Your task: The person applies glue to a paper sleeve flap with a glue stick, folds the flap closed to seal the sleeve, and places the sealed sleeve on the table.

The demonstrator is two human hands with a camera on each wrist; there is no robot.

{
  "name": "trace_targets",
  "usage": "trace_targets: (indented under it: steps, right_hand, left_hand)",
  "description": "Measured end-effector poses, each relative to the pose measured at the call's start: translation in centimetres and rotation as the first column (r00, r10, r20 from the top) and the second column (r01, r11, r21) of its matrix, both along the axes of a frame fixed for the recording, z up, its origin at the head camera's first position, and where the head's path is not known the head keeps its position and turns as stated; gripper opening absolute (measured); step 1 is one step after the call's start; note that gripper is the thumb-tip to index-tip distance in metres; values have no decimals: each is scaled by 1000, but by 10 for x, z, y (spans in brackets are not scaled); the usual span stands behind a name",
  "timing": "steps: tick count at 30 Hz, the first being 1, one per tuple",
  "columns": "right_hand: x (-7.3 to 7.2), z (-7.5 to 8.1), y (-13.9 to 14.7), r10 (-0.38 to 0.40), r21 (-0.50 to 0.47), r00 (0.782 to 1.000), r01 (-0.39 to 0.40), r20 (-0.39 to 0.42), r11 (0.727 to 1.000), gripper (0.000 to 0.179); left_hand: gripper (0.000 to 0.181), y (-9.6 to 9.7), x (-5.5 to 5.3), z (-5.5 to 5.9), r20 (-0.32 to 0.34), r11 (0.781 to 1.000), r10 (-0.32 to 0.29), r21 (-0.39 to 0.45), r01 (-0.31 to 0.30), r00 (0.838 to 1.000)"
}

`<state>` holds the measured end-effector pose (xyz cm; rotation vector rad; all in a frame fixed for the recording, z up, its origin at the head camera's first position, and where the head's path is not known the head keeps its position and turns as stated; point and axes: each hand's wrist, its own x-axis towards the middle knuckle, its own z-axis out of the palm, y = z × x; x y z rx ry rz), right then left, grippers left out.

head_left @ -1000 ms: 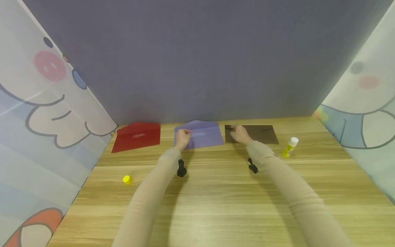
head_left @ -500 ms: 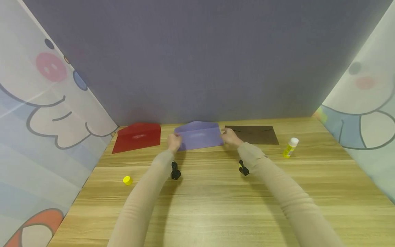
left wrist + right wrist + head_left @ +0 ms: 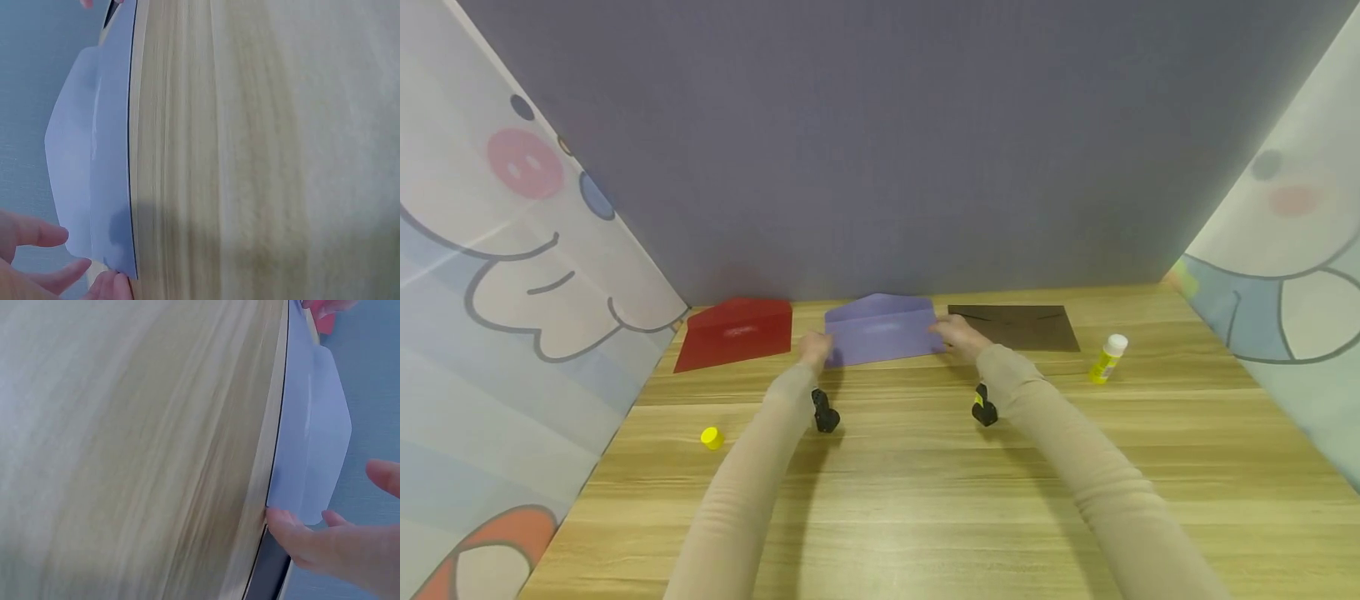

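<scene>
A purple envelope [image 3: 883, 333] lies at the back middle of the table with its pointed flap unfolded away from me. My left hand [image 3: 815, 348] is at its left edge; in the left wrist view the fingertips [image 3: 112, 284] come right up to the near left corner, the other fingers spread apart. On the opposite side, my right hand [image 3: 961, 335] has its fingertips [image 3: 281, 519] at the right edge, and one digit stands off from the rest in the right wrist view. Neither hand is curled round the envelope. The right hand also overlaps the left end of a dark brown envelope [image 3: 1030, 327].
To the left lies a red envelope [image 3: 737, 333], its flap unfolded too. A glue stick [image 3: 1108, 360] with a white end stands at the right. Nearer on the left is a small yellow cap [image 3: 712, 437]. A grey panel [image 3: 910, 150] rises behind the table [image 3: 895, 517].
The left hand has moved left off the purple envelope's face to its left edge. From the brown envelope, the right hand has come left to the purple one's right edge. The envelopes stay put.
</scene>
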<state>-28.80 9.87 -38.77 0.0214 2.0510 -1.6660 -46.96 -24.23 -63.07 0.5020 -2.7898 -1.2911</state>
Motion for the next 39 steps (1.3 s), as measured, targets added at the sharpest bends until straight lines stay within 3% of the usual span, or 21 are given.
trace_targets:
  steps: [2, 4, 7, 10, 12, 14, 17, 19, 21, 24, 27, 29, 31, 34, 37, 39]
  right_hand:
    - [-2, -1, -1, -20, -3, 1000, 20, 17, 1000, 60]
    - [-10, -10, 2, -39, -15, 999, 40, 35, 999, 65]
    - [-13, -10, 6, -63, -76, 993, 71, 97, 995, 68]
    - [-18, -14, 12, -106, -137, 977, 132, 188, 982, 68]
    - [-33, -31, 18, -116, -185, 964, 162, 239, 969, 64]
    - [-58, -65, 26, -146, -205, 950, 207, 277, 957, 63]
    - [-97, -118, 39, -115, -248, 963, 177, 243, 953, 53]
    - [-107, -135, 43, -107, -231, 974, 153, 198, 961, 44]
    - [-109, -140, 47, -100, -204, 983, 131, 155, 970, 35]
    - [-103, -136, 49, -101, -175, 987, 123, 127, 977, 35]
    - [-100, -133, 57, -85, -174, 991, 102, 103, 980, 37]
    - [-99, -131, 63, -67, -178, 994, 81, 85, 981, 38]
    - [-87, -117, 65, -79, -148, 993, 91, 83, 985, 41]
    - [-57, -85, 65, -96, -106, 993, 103, 62, 989, 44]
    - [-13, -38, 57, -123, -15, 992, 123, 41, 992, 45]
    - [10, -16, 55, -115, 25, 993, 115, 8, 993, 43]
  left_hand:
    - [38, -11, -23, -28, -2, 1000, 18, 21, -18, 1000]
    - [33, -19, -38, -50, -13, 998, 40, 44, -40, 999]
    - [25, -29, -55, -70, -6, 991, 63, 115, -62, 998]
    - [35, -38, -66, -82, -4, 980, 93, 174, -91, 996]
    - [44, -43, -69, -87, -19, 974, 96, 207, -90, 995]
    - [44, -43, -61, -82, -34, 974, 103, 206, -94, 994]
    - [30, -43, -52, -81, -45, 981, 85, 181, -76, 995]
    - [17, -44, -48, -82, -53, 985, 72, 160, -63, 996]
    - [7, -44, -47, -85, -56, 990, 67, 130, -60, 996]
    - [19, -41, -40, -84, -77, 994, 74, 85, -68, 994]
    - [27, -30, -23, -64, -92, 995, 83, 56, -79, 992]
    - [27, -17, -2, -38, -86, 994, 76, 81, -69, 993]
    - [26, -2, 23, -6, -77, 993, 65, 108, -56, 995]
    - [26, 22, 64, 44, -81, 985, 31, 171, -17, 996]
    - [27, 43, 106, 91, -114, 967, -40, 245, 67, 993]
    - [22, 52, 125, 108, -160, 950, -79, 287, 123, 984]
